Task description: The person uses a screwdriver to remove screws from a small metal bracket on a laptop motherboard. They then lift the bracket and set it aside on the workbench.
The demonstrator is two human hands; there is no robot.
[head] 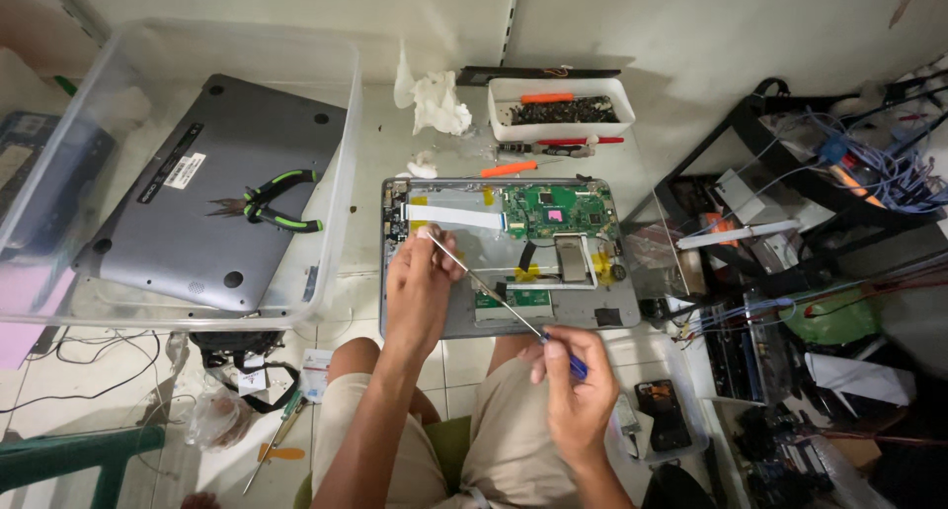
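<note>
R hand (pixel 575 389) closed round blue-handled screwdriver (pixel 504 306), shaft angled up-left w/ tip at L hand (pixel 420 287). L fingers pinched at tip, over opened laptop (pixel 464 316) on floor; green board (pixel 568 211) beyond. Far: white tray (pixel 504 124) w/ screws.

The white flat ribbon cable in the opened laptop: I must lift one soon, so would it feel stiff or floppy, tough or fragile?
The white ribbon cable looks thin and flat, so probably floppy and very light. Lying across the opened laptop beside the left hand, it likely creases or tears if tugged.
</note>
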